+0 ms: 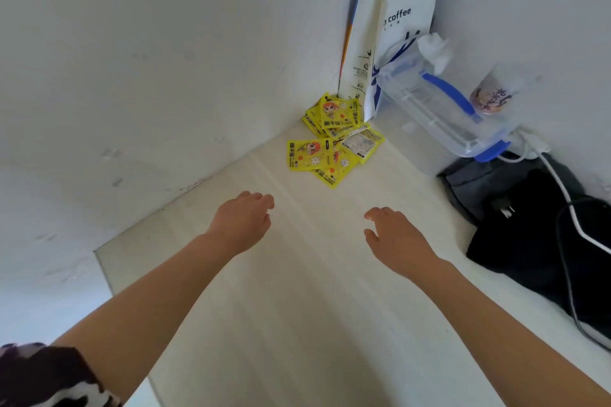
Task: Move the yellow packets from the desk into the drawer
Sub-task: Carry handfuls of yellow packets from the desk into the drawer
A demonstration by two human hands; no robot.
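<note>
The fingers [261, 200] of the left hand [243, 223] curl loosely downward with nothing between them, and the fingers [380, 213] of the right hand [395, 238] are likewise spread a little and empty. Both hands hover palm-down over the bare middle of the pale wood-grain desk [297, 307], well short of the pile.

The glossy yellow packets printed with a cartoon figure [332, 139] lie in a loose overlapping heap at the far corner of the desk, where the two white walls meet; some lean against the wall, others lie flat, and one shows its pale printed back.

Just beside them, against the right-hand wall, stands a tall white paper bag with "coffee" lettering [396, 26]. Next to it sits a clear plastic box with blue clips [443, 112], then a small printed cup [492, 94]. Along the right edge lies a black fabric bag [529, 235] with a white cable [562, 195] trailing over it.

No drawer shows in this view.
</note>
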